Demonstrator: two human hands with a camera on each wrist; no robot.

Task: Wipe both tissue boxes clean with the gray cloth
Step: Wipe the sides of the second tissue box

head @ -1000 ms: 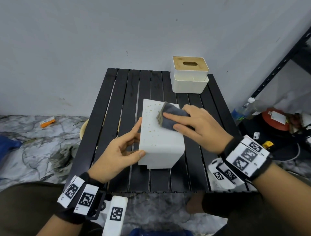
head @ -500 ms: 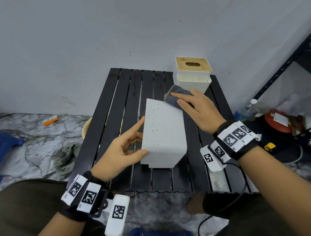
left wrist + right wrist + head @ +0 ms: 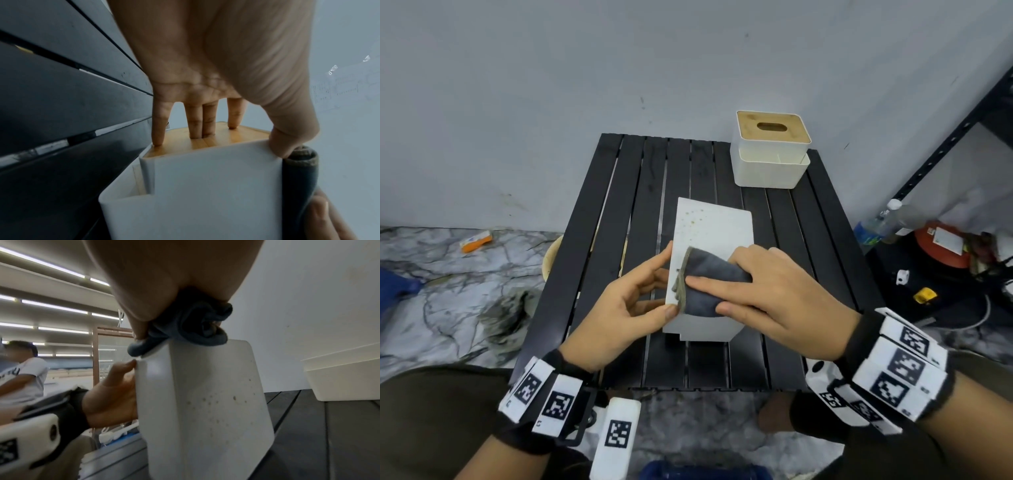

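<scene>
A white tissue box [image 3: 714, 233] lies on its side mid-table, with brown specks on its far part. My left hand [image 3: 657, 281] holds its left side: straight fingers [image 3: 197, 125] press the wooden lid [image 3: 222, 139] and the thumb sits on the upper near edge. My right hand [image 3: 709, 295] presses the bunched gray cloth [image 3: 710, 270] onto the box's near top face, pinching it between thumb and fingers. In the right wrist view the cloth [image 3: 195, 324] sits on the box's [image 3: 205, 402] upper corner. The second tissue box [image 3: 770, 154], white with a wooden lid, stands upright at the back right.
The black slatted table [image 3: 619, 205] stands against a grey wall. A black rack [image 3: 962, 130], a bottle [image 3: 876, 222] and a red item [image 3: 938, 243] are on the right. An orange packet [image 3: 476, 241] lies on the marble floor. A person [image 3: 20, 369] sits beyond.
My right hand has drawn the cloth from the box's far end back to its near end. The left hand keeps its hold on the box's side.
</scene>
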